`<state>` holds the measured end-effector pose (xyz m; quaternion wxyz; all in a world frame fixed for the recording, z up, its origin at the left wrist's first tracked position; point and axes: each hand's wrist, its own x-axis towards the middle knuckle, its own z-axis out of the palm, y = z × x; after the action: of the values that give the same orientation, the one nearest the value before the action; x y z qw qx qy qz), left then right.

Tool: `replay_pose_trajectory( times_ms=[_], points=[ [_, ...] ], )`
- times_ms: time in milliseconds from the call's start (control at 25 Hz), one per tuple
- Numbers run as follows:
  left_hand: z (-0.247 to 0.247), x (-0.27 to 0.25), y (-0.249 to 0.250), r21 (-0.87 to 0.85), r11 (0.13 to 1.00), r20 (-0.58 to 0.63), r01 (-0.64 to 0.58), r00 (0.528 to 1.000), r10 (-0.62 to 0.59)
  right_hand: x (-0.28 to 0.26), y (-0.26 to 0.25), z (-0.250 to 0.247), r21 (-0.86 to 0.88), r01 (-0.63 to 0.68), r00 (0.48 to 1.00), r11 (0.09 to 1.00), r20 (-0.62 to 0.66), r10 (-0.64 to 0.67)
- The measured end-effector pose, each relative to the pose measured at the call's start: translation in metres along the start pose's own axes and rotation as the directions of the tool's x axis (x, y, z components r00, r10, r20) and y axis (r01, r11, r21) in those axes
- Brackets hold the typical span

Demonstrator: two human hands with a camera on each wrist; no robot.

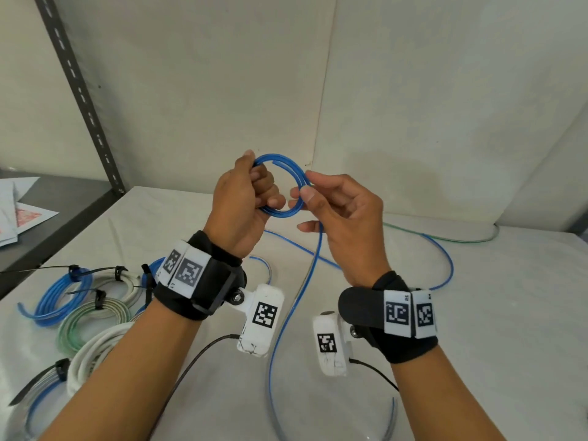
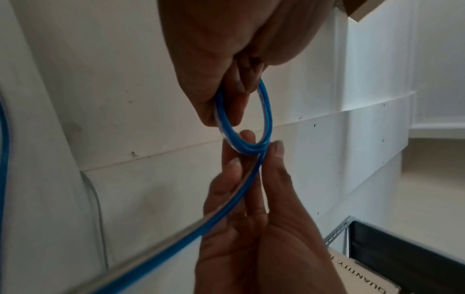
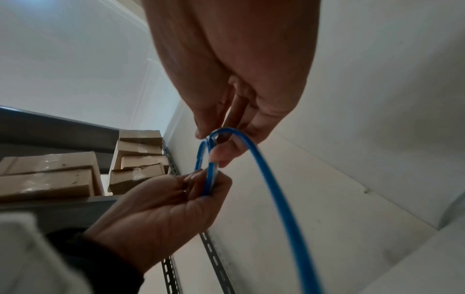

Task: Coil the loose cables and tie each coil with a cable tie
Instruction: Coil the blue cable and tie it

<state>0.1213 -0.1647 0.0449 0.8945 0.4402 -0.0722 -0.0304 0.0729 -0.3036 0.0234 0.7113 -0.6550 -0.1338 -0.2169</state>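
Midair, hands gripping blue cable.

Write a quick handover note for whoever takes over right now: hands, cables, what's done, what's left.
Left hand: grips the small blue coil, held up above the table.
Right hand: pinches the coil's right side and feeds the loose blue cable, which trails down onto the table.
Done: several tied coils lie at the table's left.
Left: wind in the rest of the blue cable and tie it; a greenish cable lies loose at the back.
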Motion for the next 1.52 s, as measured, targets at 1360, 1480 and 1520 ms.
replay_pose_trajectory(
  times_ms=[1360,1480,1520],
  points=[
    [-0.013,-0.007,0.016,0.435,0.872,0.218,-0.226,0.966,0.141,0.002,-0.005,-0.005,0.14,-0.081,0.975,0.987,-0.194,0.107],
    [-0.014,-0.005,0.019,0.344,0.928,0.186,-0.147,0.979,0.086,0.001,-0.006,-0.004,0.061,0.006,0.99,0.998,-0.14,0.003],
    [-0.014,-0.005,0.018,0.324,0.938,0.187,-0.124,0.98,0.065,0.001,-0.006,-0.004,0.082,-0.001,0.987,0.997,-0.157,0.014]
  ],
)
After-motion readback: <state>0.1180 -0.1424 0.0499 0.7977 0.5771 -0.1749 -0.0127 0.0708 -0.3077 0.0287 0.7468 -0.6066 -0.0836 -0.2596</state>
